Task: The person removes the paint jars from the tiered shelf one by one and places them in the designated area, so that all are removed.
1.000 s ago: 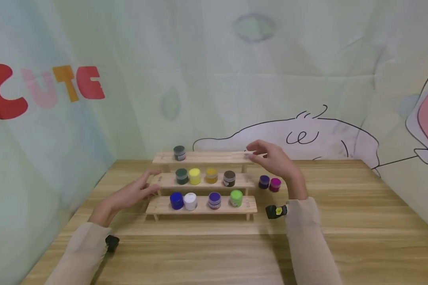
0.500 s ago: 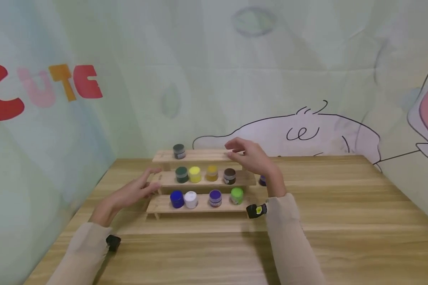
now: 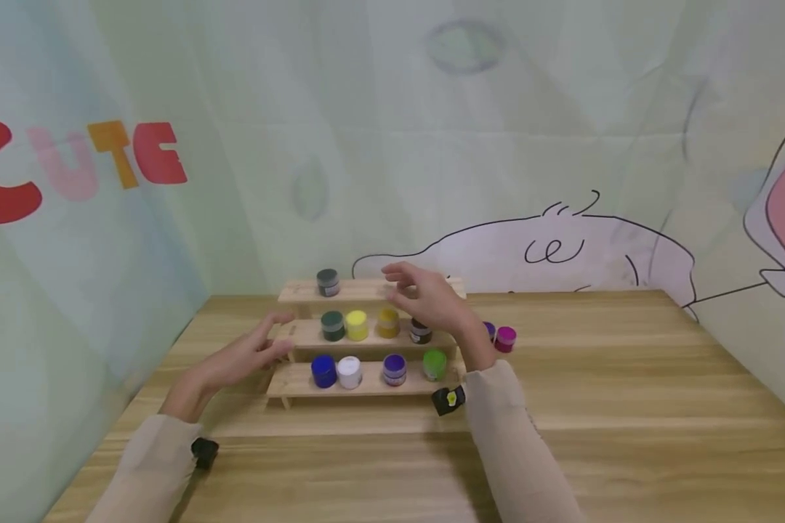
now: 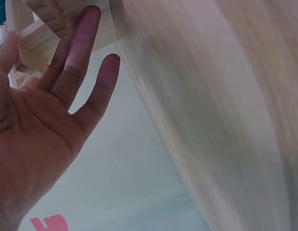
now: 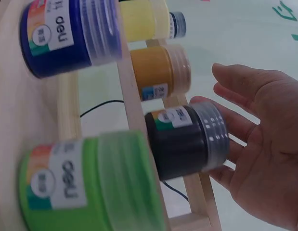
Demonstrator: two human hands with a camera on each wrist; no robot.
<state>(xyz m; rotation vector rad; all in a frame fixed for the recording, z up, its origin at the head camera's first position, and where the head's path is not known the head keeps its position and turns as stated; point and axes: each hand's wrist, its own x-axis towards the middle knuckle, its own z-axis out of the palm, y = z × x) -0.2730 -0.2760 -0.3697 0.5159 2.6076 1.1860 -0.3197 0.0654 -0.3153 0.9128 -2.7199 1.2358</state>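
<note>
Spread About a Wooden Rack [image 3: 371, 386] on the Desk [image 3: 288, 472]

Holds the right grip [image 3: 428, 298] loosely spread above the middle shelf [image 3: 307, 335], near an ochre jar [image 3: 388, 325] and a dark jar [image 3: 421, 335]. Holds the left grip [image 3: 242, 356] spread beside the rack's left end; impossible to say if touching.

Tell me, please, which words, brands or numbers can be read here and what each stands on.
"CUTE": backdrop
"deli": purple-lidded jar
"deli": green jar
Too blurred or small: other print on these jars; labels on the dark jar and ochre jar; green backdrop marks.
</note>
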